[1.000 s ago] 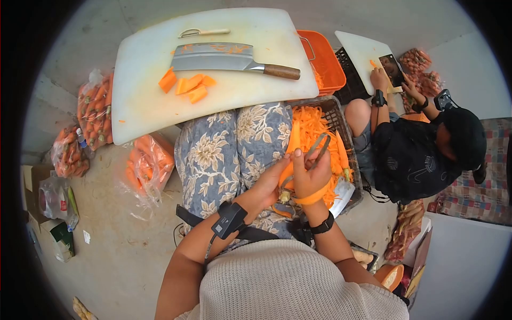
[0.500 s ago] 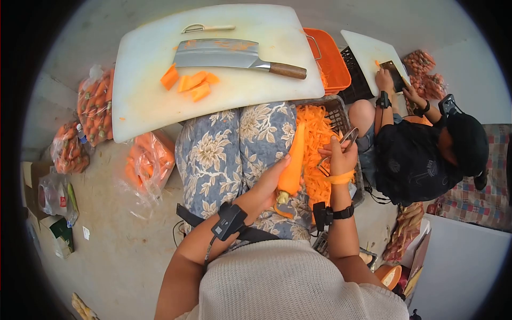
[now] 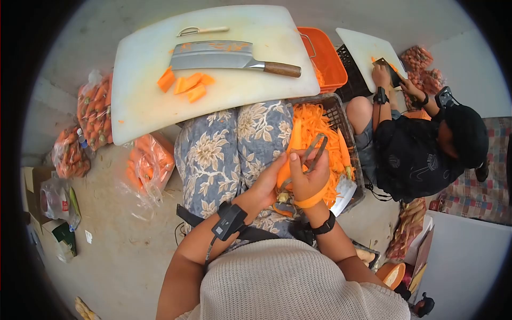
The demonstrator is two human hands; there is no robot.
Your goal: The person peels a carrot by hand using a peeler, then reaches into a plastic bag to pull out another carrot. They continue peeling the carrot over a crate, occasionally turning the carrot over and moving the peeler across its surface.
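My left hand (image 3: 268, 183) is closed around a peeled orange carrot (image 3: 295, 140), whose stem end points toward me above my lap. Gripped in my right hand (image 3: 312, 176) is a metal peeler (image 3: 318, 153), close against the carrot near its stem end. My fingers partly hide both the carrot and the peeler's working end. An orange band (image 3: 312, 200) circles my right wrist. Just beyond my right hand, a dark crate (image 3: 341, 110) holds a heap of carrot shavings (image 3: 309, 114), with a whole carrot (image 3: 344, 152) among them.
A white cutting board (image 3: 144, 58) ahead carries a cleaver (image 3: 213, 55), another peeler (image 3: 202, 30) and several carrot chunks (image 3: 186, 84). An orange bin (image 3: 335, 58) stands beside it. Bagged carrots (image 3: 96, 112) sit left. On the right, a co-worker (image 3: 416, 154) cuts at another board (image 3: 362, 48).
My right hand and the peeler have moved left and down, from over the shavings to the carrot's stem end. A whole carrot and a pale blade in the crate have come into view.
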